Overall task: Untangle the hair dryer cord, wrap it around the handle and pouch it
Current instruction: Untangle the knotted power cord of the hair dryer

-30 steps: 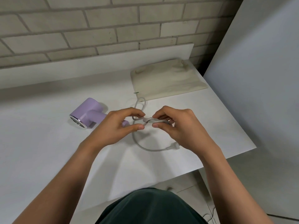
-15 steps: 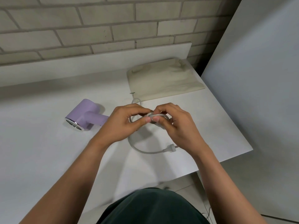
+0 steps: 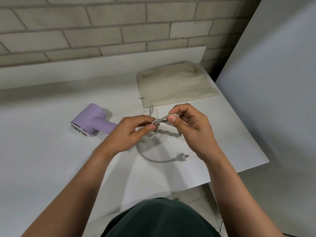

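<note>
Bare forearms (image 3: 73,190) are seen above the table (image 3: 42,168), ending in the left hand (image 3: 130,132) and the right hand (image 3: 193,130). Below the table's near edge, a dark green garment (image 3: 160,218) (plain, smooth cloth) is worn.

Close together, left hand (image 3: 127,134) and right hand (image 3: 191,129) pinch the cord (image 3: 168,133).

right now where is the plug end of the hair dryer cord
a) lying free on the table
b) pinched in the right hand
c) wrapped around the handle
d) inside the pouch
a: the plug lies loose on the white table, while the left hand and right hand pinch the twisted cord farther up.
</note>
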Demonstrator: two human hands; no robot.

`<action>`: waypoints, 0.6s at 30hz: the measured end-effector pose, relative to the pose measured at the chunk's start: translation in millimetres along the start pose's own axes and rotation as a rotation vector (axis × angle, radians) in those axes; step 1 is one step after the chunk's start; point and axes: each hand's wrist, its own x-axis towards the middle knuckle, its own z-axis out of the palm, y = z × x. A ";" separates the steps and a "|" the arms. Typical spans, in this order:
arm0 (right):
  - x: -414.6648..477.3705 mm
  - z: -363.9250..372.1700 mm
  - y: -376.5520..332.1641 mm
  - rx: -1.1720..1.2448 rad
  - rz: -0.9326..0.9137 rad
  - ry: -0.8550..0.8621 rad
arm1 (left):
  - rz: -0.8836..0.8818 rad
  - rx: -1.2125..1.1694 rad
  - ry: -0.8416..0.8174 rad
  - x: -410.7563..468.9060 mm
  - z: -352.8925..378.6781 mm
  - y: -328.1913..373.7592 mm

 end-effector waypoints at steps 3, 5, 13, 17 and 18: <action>-2.2 -4.4 -3.8 -0.339 -0.114 -0.017 | 0.008 0.063 0.004 -2.7 4.0 -1.9; -4.0 -4.6 -1.9 -0.741 -0.308 -0.090 | 0.035 0.103 0.002 -3.1 5.4 -0.4; -10.2 3.5 5.0 -1.111 -0.540 -0.027 | 0.085 0.177 -0.078 -6.1 6.0 -0.6; -11.2 9.1 -12.9 -0.588 -0.368 0.056 | 0.053 0.168 -0.097 -7.9 7.8 -8.9; -11.4 11.1 -18.1 -0.465 -0.302 0.083 | 0.040 0.182 -0.095 -8.8 9.6 -8.9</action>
